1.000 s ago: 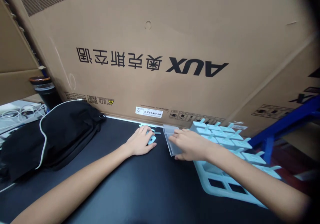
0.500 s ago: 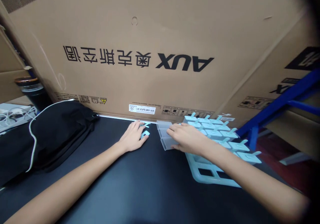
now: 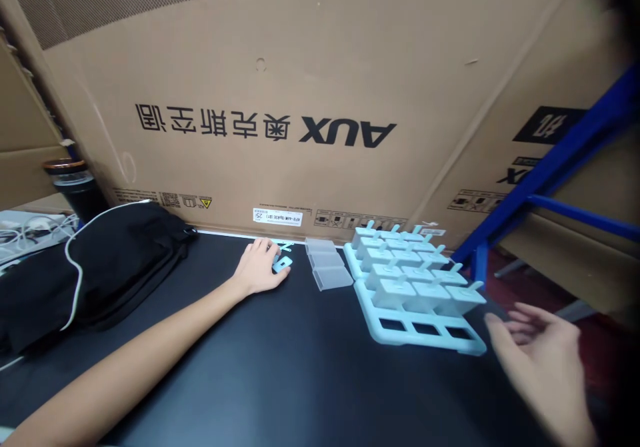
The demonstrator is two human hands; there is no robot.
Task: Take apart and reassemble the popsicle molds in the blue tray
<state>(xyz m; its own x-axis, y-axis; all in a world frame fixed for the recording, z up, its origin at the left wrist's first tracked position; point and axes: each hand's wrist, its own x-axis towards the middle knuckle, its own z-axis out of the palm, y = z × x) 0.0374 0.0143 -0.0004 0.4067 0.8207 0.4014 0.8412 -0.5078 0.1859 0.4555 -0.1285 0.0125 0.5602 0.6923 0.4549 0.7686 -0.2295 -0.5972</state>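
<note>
My left hand [image 3: 260,267] lies on the black table with its fingers spread, beside small light-blue plastic pieces [image 3: 283,263]. To the right of these, translucent clear trays [image 3: 327,265] rest on the table. A light-blue rack [image 3: 425,342] holds several ice-pop moulds [image 3: 395,294] with handled lids, and three openings along its near edge have nothing in them. My right hand [image 3: 543,347] hangs off the rack's right near corner, slightly blurred, fingers loosely curved and apart, with nothing in it.
A large cardboard box [image 3: 225,174] stands behind the table [image 3: 260,367]. On the left are a black bag [image 3: 135,260] with a white cable, a dark jar [image 3: 77,187] and tangled cables. A blue metal frame [image 3: 550,174] rises at the right.
My right hand has let go of the translucent trays and moved right, past the rack. The trays now lie on the table. My left hand remains by the blue pieces. The view has shifted somewhat.
</note>
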